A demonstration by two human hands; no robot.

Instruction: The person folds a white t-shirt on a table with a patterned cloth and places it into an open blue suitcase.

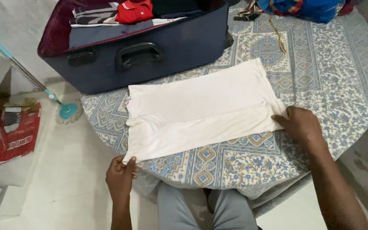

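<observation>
1. Your left hand (120, 176) pinches the near left corner of the white garment (201, 108); its grip is closed tight on that soft fabric at the edge of the surface (341, 81).
2. Your right hand (301, 124) rests on the garment's right edge, fingers curled onto the cloth. Its grip looks closed on the hem, though how much cloth it holds is hidden under the fingers.
3. The garment lies flat across the middle of the surface, a smooth, thin knit folded into a rough rectangle, with one long flap doubled over along the near side.
4. The surface is round and covered by a printed cloth with blue and tan floral and geometric patterns.
5. Behind the garment sits an open navy suitcase (150, 51) with a moulded handle and maroon lining, holding folded clothes, one of them red.
6. A blue bag (311, 8) lies at the far edge, and a teal-headed mop (67, 110) rests on the pale tiled floor to your left.
</observation>
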